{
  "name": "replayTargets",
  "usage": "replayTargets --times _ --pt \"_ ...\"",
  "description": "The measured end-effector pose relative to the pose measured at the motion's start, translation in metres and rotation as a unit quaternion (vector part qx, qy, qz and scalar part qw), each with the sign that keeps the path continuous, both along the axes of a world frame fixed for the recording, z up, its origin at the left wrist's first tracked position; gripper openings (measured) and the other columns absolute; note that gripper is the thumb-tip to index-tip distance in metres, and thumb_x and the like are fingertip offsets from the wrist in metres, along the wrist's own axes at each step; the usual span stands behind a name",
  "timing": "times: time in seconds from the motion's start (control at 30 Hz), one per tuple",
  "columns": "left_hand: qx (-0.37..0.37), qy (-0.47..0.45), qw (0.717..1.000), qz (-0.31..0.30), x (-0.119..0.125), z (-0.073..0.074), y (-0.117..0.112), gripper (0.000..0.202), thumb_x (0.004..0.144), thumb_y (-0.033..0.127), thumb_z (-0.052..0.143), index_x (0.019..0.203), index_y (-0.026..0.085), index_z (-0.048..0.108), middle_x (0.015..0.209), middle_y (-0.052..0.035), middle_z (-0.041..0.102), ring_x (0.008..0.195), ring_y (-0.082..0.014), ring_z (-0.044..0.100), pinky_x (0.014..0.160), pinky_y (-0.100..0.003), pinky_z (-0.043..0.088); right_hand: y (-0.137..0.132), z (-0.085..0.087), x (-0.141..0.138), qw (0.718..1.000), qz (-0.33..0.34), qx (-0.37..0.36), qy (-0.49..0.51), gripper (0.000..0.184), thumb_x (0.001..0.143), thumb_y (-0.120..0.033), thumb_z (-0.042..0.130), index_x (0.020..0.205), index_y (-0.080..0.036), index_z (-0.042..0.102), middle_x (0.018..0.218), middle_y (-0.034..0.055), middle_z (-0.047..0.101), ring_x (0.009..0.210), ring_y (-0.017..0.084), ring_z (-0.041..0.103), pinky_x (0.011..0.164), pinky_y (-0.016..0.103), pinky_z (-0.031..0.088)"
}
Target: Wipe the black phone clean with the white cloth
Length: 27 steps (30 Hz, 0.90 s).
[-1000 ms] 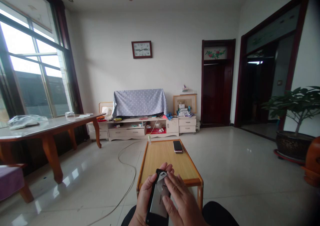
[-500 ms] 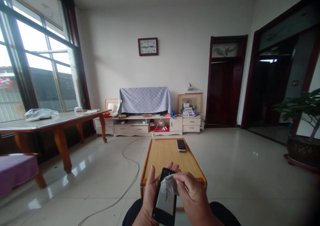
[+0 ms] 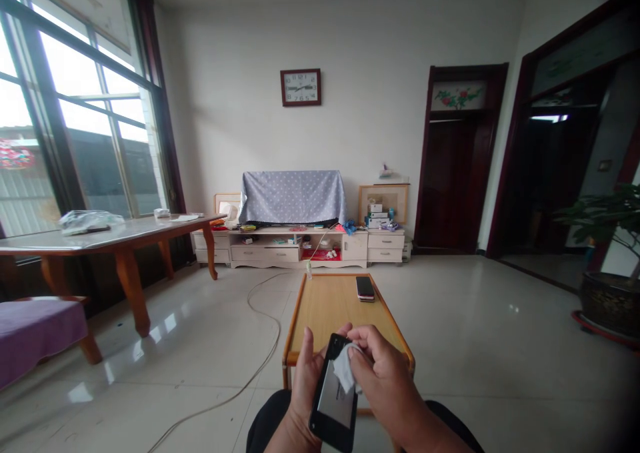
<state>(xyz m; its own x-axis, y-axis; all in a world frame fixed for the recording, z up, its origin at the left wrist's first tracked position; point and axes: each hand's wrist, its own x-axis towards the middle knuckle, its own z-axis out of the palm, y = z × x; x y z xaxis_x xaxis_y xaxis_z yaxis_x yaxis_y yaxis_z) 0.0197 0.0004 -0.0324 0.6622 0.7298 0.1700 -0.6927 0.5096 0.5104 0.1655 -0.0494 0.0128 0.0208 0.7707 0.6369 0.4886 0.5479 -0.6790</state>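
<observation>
A black smartphone (image 3: 327, 409), with a grey panel and a small dark mark in its middle, lies tilted in my left hand (image 3: 304, 385). The thumb stands up beside its left edge, and the fingers reach behind it. My right hand (image 3: 385, 373) pinches a crumpled pale cloth (image 3: 344, 369) between thumb and fingers. This cloth rests against the upper right part of the phone and covers some of the grey panel. Both hands are above the near end of a low wooden table (image 3: 320, 306).
On the low table's far right lies a small stack of phones (image 3: 365, 288), and a small bottle (image 3: 309, 269) stands at its far left corner. A cable (image 3: 273, 346) runs along the floor. To the left is a larger table (image 3: 140, 233); a potted plant (image 3: 613, 299) stands right.
My right hand has moved the cloth up and to the right over the phone, uncovering more of the grey panel. The whole view has shifted slightly.
</observation>
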Motion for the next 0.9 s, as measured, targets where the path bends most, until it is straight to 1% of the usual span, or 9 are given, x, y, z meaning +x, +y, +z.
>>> replayTargets --times 0.13,0.23,0.37,0.5,0.53,0.6,0.73,0.8,0.9 --pt "0.013 0.003 1.000 -0.025 0.002 -0.004 0.003 0.081 0.093 0.072 0.034 0.149 0.015 0.042 0.133 -0.0172 0.063 0.127 -0.0356 0.056 0.111 -0.049 0.037 0.012 -0.016 -0.009 0.994 -0.031 0.072 -0.073 0.012 0.095 -0.023 0.049 0.093 -0.025 0.061 0.097 0.0036 0.067 0.090 0.018 0.066 0.079 0.030 0.055" --pt "0.030 -0.034 0.999 -0.016 0.000 -0.010 0.006 0.085 0.092 0.076 0.030 0.150 0.014 0.040 0.141 -0.0180 0.056 0.135 -0.0349 0.048 0.117 -0.050 0.028 0.006 -0.021 -0.012 0.977 -0.049 0.134 -0.161 0.022 0.096 -0.019 0.046 0.107 -0.024 0.064 0.102 0.0062 0.069 0.099 0.020 0.065 0.086 0.035 0.055" --pt "0.037 -0.058 0.998 -0.008 -0.007 -0.010 0.008 0.087 0.092 0.077 0.026 0.151 0.015 0.037 0.152 -0.0182 0.044 0.144 -0.0352 0.036 0.120 -0.052 0.019 -0.013 -0.033 -0.019 0.921 -0.089 0.230 -0.302 0.039 0.095 -0.026 0.052 0.134 -0.021 0.058 0.131 0.0090 0.065 0.126 0.027 0.056 0.103 0.045 0.047" --pt "0.027 -0.063 0.998 0.016 -0.012 -0.005 0.005 0.085 0.093 0.076 0.025 0.152 0.016 0.035 0.155 -0.0163 0.040 0.147 -0.0357 0.031 0.121 -0.054 0.016 -0.022 -0.049 -0.027 0.864 -0.064 0.355 -0.352 0.050 0.098 -0.049 0.046 0.136 -0.018 0.057 0.135 0.0070 0.063 0.136 0.027 0.047 0.120 0.052 0.026" --pt "0.026 -0.062 0.998 0.018 -0.012 -0.004 0.004 0.085 0.093 0.076 0.025 0.152 0.016 0.035 0.155 -0.0162 0.040 0.147 -0.0356 0.030 0.121 -0.054 0.016 -0.021 -0.049 -0.027 0.857 -0.059 0.365 -0.360 0.054 0.098 -0.054 0.045 0.137 -0.019 0.056 0.136 0.0061 0.063 0.138 0.028 0.045 0.122 0.055 0.018" --pt "0.031 -0.058 0.998 0.010 -0.012 -0.005 0.003 0.085 0.093 0.076 0.025 0.153 0.016 0.035 0.155 -0.0157 0.040 0.147 -0.0355 0.029 0.122 -0.054 0.015 -0.017 -0.044 -0.023 0.856 -0.066 0.329 -0.394 0.058 0.098 -0.056 0.045 0.142 -0.019 0.052 0.144 0.0052 0.056 0.142 0.030 0.039 0.123 0.059 0.005" --pt "0.064 -0.060 0.996 -0.004 -0.012 -0.009 0.006 0.090 0.090 0.080 0.023 0.153 0.016 0.034 0.155 -0.0146 0.041 0.148 -0.0356 0.027 0.123 -0.052 0.012 -0.008 -0.030 -0.009 0.871 -0.130 0.212 -0.423 0.060 0.100 -0.045 0.046 0.152 -0.019 0.036 0.157 0.0067 0.037 0.148 0.032 0.027 0.121 0.062 -0.004" --pt "0.080 -0.059 0.995 -0.015 -0.013 -0.009 0.009 0.091 0.090 0.081 0.021 0.153 0.017 0.033 0.156 -0.0140 0.039 0.149 -0.0349 0.025 0.124 -0.051 0.010 -0.008 -0.030 -0.009 0.870 -0.128 0.216 -0.423 0.062 0.099 -0.047 0.046 0.153 -0.018 0.035 0.157 0.0074 0.036 0.148 0.032 0.026 0.121 0.061 -0.005" --pt "0.096 -0.057 0.993 -0.037 -0.012 -0.007 0.010 0.093 0.088 0.083 0.019 0.154 0.019 0.032 0.158 -0.0130 0.037 0.151 -0.0333 0.022 0.124 -0.052 0.006 -0.013 -0.032 -0.017 0.860 -0.087 0.272 -0.422 0.067 0.097 -0.058 0.046 0.150 -0.018 0.041 0.154 0.0058 0.041 0.147 0.034 0.027 0.121 0.062 -0.009"
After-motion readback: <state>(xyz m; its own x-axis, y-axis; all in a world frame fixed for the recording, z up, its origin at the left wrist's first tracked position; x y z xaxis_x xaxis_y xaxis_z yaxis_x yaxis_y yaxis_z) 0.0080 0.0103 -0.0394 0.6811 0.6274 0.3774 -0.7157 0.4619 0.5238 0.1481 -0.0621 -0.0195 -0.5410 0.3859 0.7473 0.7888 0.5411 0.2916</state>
